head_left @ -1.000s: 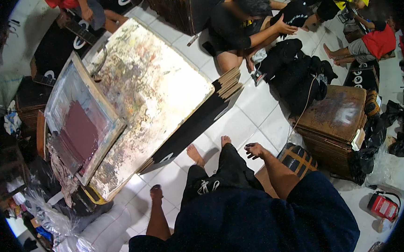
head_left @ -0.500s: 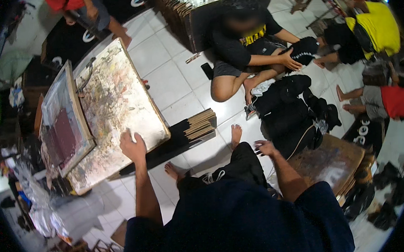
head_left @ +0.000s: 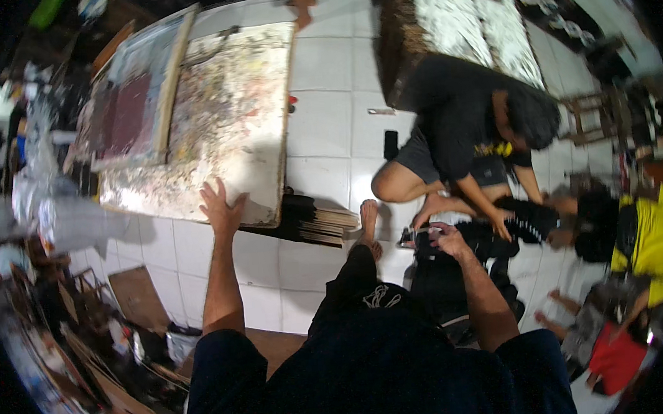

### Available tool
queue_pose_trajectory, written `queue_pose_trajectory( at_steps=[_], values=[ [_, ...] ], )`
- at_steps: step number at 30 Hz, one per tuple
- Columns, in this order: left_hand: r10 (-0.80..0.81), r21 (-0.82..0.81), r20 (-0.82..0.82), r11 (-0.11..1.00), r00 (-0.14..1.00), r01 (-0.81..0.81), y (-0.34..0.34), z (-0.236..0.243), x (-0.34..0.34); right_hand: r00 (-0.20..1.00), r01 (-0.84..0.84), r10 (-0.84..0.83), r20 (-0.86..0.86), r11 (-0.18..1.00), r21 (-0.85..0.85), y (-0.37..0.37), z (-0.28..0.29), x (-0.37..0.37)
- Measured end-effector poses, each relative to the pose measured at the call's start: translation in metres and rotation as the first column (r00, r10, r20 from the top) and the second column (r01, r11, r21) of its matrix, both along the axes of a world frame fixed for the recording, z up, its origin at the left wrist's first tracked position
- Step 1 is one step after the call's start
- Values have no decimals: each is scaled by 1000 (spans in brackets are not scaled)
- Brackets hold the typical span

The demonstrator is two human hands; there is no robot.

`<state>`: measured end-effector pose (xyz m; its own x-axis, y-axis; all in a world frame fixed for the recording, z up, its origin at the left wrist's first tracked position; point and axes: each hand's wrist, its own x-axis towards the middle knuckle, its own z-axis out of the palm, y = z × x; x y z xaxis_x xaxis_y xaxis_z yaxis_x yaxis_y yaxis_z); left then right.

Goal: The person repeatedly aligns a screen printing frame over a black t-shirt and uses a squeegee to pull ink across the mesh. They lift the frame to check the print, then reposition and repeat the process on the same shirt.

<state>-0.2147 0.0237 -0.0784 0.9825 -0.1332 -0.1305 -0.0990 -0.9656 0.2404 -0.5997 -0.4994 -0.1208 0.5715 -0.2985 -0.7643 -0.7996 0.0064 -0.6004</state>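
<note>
My left hand [head_left: 222, 207] rests with fingers spread on the near edge of a paint-stained white tabletop [head_left: 226, 130]. A wooden-framed printing screen [head_left: 172, 87] with a dark red patch lies on the left part of that tabletop. My right hand [head_left: 448, 241] is over a heap of black cloth [head_left: 436, 280], its fingers stretched out to the left and nothing visible in them. Whether it touches the cloth I cannot tell. A seated co-worker [head_left: 456, 121] in a black shirt has both hands on a black printed piece of cloth [head_left: 528, 220].
A stack of thin boards [head_left: 325, 224] sits under the tabletop's near right corner. A black phone [head_left: 391, 144] lies on the white tiled floor [head_left: 325, 115]. Farther back stands a large stack topped with white cloth [head_left: 449, 14]. People in yellow [head_left: 652, 223] and red [head_left: 617, 356] are at the right.
My view has turned right and my body has shifted. My left hand has come down flat onto the tabletop edge. My right hand has reached forward over the black cloth.
</note>
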Motion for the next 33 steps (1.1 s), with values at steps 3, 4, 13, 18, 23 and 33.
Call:
queue_pose_trajectory(
  at_steps=[3,4,13,18,23,33],
  values=[
    [54,31,-14,998,998,-54,-9,9,0,961,-254,245,126,965,62,1,13,83],
    [83,10,-29,996,996,-83,-11,13,3,969,-233,221,114,967,105,1,18,104],
    [188,-147,-185,965,965,-216,-20,43,0,818,-525,567,97,805,-277,-30,55,276],
    [327,-357,-210,852,921,-384,-23,37,-2,589,-334,727,354,617,-712,1,78,415],
    [550,-647,-158,570,820,-507,-33,35,-8,166,-208,851,498,524,-826,95,98,585],
    [676,-680,-723,-733,145,26,-43,63,182,-302,-288,800,519,443,-849,319,135,798]
  ],
)
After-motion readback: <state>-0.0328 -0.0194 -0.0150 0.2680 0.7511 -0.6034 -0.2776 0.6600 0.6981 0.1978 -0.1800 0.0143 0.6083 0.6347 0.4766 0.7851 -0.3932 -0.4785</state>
